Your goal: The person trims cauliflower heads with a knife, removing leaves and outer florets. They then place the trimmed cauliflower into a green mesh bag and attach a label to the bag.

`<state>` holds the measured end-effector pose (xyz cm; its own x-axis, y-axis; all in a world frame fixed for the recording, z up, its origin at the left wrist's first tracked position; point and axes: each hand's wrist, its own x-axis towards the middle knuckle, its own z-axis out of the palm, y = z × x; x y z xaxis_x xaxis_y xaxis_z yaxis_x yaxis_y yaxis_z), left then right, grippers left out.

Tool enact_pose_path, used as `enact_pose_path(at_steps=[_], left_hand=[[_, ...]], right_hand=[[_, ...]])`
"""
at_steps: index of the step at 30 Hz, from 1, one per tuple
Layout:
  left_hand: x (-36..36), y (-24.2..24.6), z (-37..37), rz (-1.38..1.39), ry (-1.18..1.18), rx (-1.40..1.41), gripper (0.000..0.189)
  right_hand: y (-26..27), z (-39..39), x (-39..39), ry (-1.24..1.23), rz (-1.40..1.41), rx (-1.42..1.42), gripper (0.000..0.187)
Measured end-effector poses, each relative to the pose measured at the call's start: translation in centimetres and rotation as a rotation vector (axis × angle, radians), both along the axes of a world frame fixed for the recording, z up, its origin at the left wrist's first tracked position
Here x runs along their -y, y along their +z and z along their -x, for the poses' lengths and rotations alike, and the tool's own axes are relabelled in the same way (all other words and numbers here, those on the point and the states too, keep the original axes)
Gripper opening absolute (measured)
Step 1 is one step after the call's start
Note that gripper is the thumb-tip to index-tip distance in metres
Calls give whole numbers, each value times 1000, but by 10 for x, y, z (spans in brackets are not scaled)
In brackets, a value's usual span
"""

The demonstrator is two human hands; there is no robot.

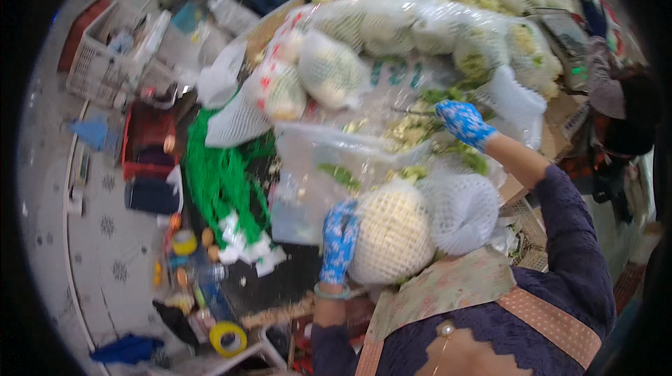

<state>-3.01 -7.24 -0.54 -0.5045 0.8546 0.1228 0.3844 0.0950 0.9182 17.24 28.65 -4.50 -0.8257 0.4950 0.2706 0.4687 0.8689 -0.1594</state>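
A cauliflower in a white foam net (392, 231) sits close in front of my apron. My left hand (338, 242), in a blue patterned glove, grips its left side. My right hand (464, 124), gloved alike, is out over the table and closed around a thin dark tool, apparently a knife (413, 111). Below that blade lie cauliflower trimmings and green leaves (412, 132) on clear plastic. An empty-looking white foam net (459, 213) touches the cauliflower's right side. Another foam net (514, 103) lies right of my right hand.
Wrapped cauliflowers (388, 32) line the table's far side, with two bagged ones (331, 71) nearer. Green plastic strapping (220, 171) is heaped at left. Yellow tape (228, 339) and a red crate (149, 139) stand left. A scale (564, 42) and another person's sleeve (604, 76) are at right.
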Motion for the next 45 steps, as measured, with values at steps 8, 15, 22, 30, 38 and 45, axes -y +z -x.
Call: enact_pose_path(at_steps=[8,15,22,30,38,45], left_hand=[[-18,27,-32,-89,169,137,18],[-14,19,-41,125,20,227,17],[13,9,-49,246,-50,311,16],[60,6,-71,313,-91,398,14],[28,15,-88,258,-138,311,13],[-16,54,-28,184,463,5,31]], right_hand=[[74,76,92,547,482,-339,45],[61,13,174,1011,696,-35,28],[45,-72,160,657,281,378,22],[5,-61,181,375,496,40,29],[58,-18,150,333,657,-666,37],[86,-148,17,-364,345,-755,76]])
